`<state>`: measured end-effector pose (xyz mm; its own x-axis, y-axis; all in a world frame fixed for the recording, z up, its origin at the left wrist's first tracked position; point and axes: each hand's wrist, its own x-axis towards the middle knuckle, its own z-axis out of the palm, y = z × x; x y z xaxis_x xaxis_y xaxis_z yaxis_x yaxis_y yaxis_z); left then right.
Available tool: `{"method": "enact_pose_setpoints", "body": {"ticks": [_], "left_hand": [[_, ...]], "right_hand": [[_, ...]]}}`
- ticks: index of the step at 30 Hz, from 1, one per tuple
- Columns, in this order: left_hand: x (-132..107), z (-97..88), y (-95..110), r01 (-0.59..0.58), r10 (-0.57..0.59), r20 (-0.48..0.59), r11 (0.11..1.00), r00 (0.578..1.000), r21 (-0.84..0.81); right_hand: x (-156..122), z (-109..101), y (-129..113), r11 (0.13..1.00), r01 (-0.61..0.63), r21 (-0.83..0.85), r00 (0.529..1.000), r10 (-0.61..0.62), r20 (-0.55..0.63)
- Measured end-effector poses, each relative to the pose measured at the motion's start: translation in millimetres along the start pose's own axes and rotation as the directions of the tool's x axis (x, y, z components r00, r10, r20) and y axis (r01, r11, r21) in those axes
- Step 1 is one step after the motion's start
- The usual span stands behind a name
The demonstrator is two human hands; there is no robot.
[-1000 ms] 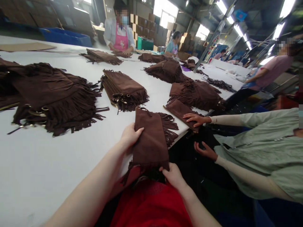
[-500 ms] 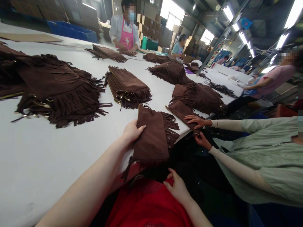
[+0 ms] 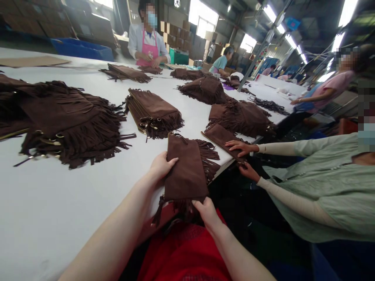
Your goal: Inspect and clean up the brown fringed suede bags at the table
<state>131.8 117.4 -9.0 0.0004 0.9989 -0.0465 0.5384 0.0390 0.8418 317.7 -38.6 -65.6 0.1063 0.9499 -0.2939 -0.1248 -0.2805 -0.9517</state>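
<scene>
A brown suede fringed bag (image 3: 187, 168) lies at the near edge of the white table (image 3: 58, 195), with its fringe hanging over the edge. My left hand (image 3: 160, 167) grips the bag's left side, thumb on top. At the bag's near right corner my right hand (image 3: 206, 212) pinches the fringed edge, fingers closed on it. My red top shows below.
Several stacks of the same brown fringed bags (image 3: 152, 111) cover the table, the largest pile (image 3: 64, 121) at the left. A person in a green top has a hand (image 3: 241, 146) flat on a bag (image 3: 222, 136) to my right. Other workers stand along the far side.
My right hand left the bag, dropped toward my lap, then came back up and took hold of the bag's near edge. The neighbour's lower hand rose to the table edge.
</scene>
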Motion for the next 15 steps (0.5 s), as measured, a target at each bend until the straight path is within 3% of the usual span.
{"method": "enact_pose_setpoints", "body": {"ticks": [3, 7, 15], "left_hand": [[0, -0.5, 3, 0.006, -0.006, 0.008, 0.999, 1.0, 0.04], [1, -1.1, 5, 0.015, -0.016, 0.014, 0.997, 1.0, 0.069], [2, -1.2, 5, 0.024, -0.025, 0.004, 0.994, 1.0, 0.105]], "right_hand": [[-2, -7, 9, 0.986, -0.13, -0.103, 0.992, 0.129, -0.015], [-7, -26, 20, 0.971, -0.177, -0.161, 0.984, 0.176, -0.019], [-13, -96, 59, 0.93, -0.23, -0.287, 0.971, 0.197, -0.138]]}}
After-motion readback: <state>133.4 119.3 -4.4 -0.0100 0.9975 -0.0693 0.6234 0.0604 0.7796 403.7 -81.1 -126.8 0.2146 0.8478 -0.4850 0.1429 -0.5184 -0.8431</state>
